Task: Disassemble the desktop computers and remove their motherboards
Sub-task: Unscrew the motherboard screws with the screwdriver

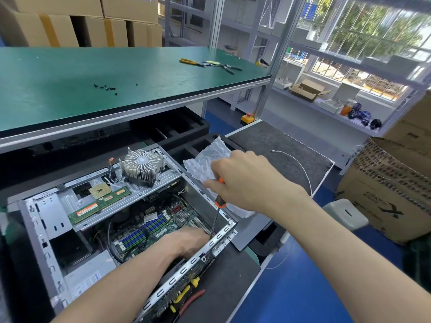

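The computer case [130, 220] lies open on its side on a low dark surface, under the edge of the green table [116, 73]. Inside it the motherboard [149, 227] is in its place at the bottom, with blue and green memory slots showing. The right hand [245, 180] grips the orange handle of a screwdriver [218, 208]; its shaft goes down into the case, near the right wall. The left hand [186, 241] reaches into the case and rests on the board just beside the screwdriver tip; I cannot tell if its fingers hold something. On a metal bracket across the case lie a heatsink [142, 165], a processor [100, 190] and a memory stick [100, 205]. Bubble wrap [205, 162] lies behind the right hand. On the table are small black screws [106, 87] and pliers [210, 64]. More pliers [186, 297] lie beside the case, near the left forearm.
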Available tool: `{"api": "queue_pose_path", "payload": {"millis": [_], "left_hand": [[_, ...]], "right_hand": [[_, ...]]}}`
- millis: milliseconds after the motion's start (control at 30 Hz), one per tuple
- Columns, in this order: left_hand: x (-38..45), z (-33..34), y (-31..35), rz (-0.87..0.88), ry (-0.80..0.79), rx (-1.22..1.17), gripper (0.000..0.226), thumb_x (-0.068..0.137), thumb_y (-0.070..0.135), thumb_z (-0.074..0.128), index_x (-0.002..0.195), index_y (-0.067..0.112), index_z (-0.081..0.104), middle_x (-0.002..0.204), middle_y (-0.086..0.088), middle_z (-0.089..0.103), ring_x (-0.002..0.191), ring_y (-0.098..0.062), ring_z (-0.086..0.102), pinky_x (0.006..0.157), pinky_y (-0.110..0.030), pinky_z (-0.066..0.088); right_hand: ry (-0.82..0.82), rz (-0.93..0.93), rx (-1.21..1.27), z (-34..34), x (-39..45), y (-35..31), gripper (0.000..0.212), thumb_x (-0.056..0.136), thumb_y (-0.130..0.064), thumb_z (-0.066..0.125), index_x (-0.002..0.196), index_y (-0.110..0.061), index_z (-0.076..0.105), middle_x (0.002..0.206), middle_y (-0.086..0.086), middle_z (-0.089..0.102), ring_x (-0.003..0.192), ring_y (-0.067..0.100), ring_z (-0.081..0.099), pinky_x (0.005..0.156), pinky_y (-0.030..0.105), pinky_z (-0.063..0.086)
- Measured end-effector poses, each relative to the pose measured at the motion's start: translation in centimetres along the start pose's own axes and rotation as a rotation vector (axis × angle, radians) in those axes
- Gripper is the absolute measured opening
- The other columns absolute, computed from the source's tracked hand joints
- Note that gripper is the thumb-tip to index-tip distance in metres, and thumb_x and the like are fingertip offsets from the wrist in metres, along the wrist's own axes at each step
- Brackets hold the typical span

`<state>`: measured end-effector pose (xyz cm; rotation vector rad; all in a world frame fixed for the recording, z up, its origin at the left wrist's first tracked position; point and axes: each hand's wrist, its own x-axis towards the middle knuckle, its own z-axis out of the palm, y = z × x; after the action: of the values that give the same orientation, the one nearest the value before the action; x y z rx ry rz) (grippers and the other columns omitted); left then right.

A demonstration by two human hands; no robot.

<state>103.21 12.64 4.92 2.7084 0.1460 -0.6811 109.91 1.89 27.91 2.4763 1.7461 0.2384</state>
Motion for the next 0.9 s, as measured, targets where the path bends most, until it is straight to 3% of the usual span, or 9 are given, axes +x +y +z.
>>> {"api": "queue_pose_path", "payload": {"millis": [100,167,267,333,500,567,667,767,900], "left_hand": [[-0.1,-0.2,-0.1,0.005,-0.001,0.003,0.041,0.104,0.016,0.037,0.064,0.011,0.041,0.068,-0.003,0.047,0.069,-0.022,0.05,0.057,-0.03,0.043],[0.0,-0.1,-0.2,0.002,0.012,0.002,0.034,0.103,0.015,0.038,0.071,0.01,0.045,0.075,-0.005,0.05,0.071,-0.023,0.051,0.067,-0.036,0.05],[0.0,0.1,-0.2,-0.019,-0.016,0.012,0.033,0.102,0.007,0.039,0.069,0.008,0.043,0.08,-0.009,0.054,0.073,-0.028,0.055,0.074,-0.042,0.054],[0.2,0.1,-0.4,-0.01,-0.023,0.024,0.035,0.101,0.002,0.039,0.067,0.007,0.043,0.075,-0.008,0.051,0.071,-0.028,0.054,0.073,-0.043,0.055],[1.0,0.5,-0.8,-0.021,-0.015,-0.007,0.032,0.104,0.01,0.038,0.086,-0.007,0.058,0.086,-0.018,0.062,0.073,-0.029,0.055,0.075,-0.043,0.054],[0.9,0.5,-0.8,-0.006,-0.011,-0.019,0.029,0.104,0.017,0.041,0.096,-0.003,0.061,0.098,-0.018,0.065,0.087,-0.033,0.063,0.083,-0.044,0.055],[1.1,0.7,-0.9,-0.001,-0.011,-0.009,0.025,0.104,0.015,0.042,0.096,0.001,0.061,0.098,-0.013,0.066,0.088,-0.03,0.065,0.084,-0.044,0.057],[1.0,0.6,-1.0,0.027,-0.003,0.051,0.036,0.101,0.006,0.04,0.066,0.007,0.046,0.072,-0.005,0.052,0.069,-0.023,0.053,0.071,-0.043,0.056],[1.1,0.5,-0.9,0.027,-0.002,0.046,0.039,0.103,0.012,0.038,0.065,0.009,0.046,0.067,-0.002,0.048,0.06,-0.017,0.046,0.06,-0.034,0.048]], "right_hand": [[-0.124,-0.14,0.258,-0.3,0.0,0.6,0.006,0.089,-0.018,0.059,0.092,-0.023,0.06,0.08,-0.009,0.052,0.078,0.014,0.048,0.062,0.031,0.035],[-0.218,-0.197,0.446,-0.8,-0.2,0.9,0.031,0.076,-0.003,0.058,0.095,-0.026,0.064,0.088,-0.01,0.054,0.08,0.006,0.051,0.061,0.024,0.039],[-0.112,-0.142,0.339,-0.4,-0.3,0.8,0.013,0.081,-0.03,0.066,0.09,-0.029,0.057,0.085,-0.01,0.052,0.076,0.012,0.053,0.057,0.031,0.038],[-0.01,-0.032,0.082,0.0,0.0,0.6,0.033,0.091,-0.057,0.056,0.084,-0.025,0.048,0.073,-0.007,0.044,0.061,0.014,0.042,0.051,0.028,0.025],[-0.099,-0.126,0.315,-0.1,0.3,0.2,0.006,0.088,-0.02,0.061,0.086,-0.025,0.059,0.079,-0.008,0.057,0.077,0.013,0.049,0.063,0.032,0.04],[-0.182,-0.202,0.476,-0.6,0.1,0.3,0.028,0.077,-0.003,0.06,0.093,-0.025,0.065,0.088,-0.008,0.058,0.08,0.005,0.051,0.067,0.031,0.044],[-0.14,-0.179,0.435,-0.5,-0.3,0.1,0.014,0.082,-0.025,0.069,0.093,-0.029,0.06,0.09,-0.009,0.051,0.078,0.011,0.049,0.063,0.035,0.042],[0.002,-0.002,0.055,-0.1,0.1,-0.1,0.04,0.095,-0.061,0.05,0.079,-0.025,0.045,0.071,-0.006,0.04,0.059,0.016,0.036,0.051,0.029,0.023],[-0.074,-0.1,0.281,0.0,0.3,0.1,0.006,0.093,-0.027,0.061,0.09,-0.023,0.058,0.073,-0.01,0.056,0.076,0.014,0.052,0.062,0.034,0.039]]}}
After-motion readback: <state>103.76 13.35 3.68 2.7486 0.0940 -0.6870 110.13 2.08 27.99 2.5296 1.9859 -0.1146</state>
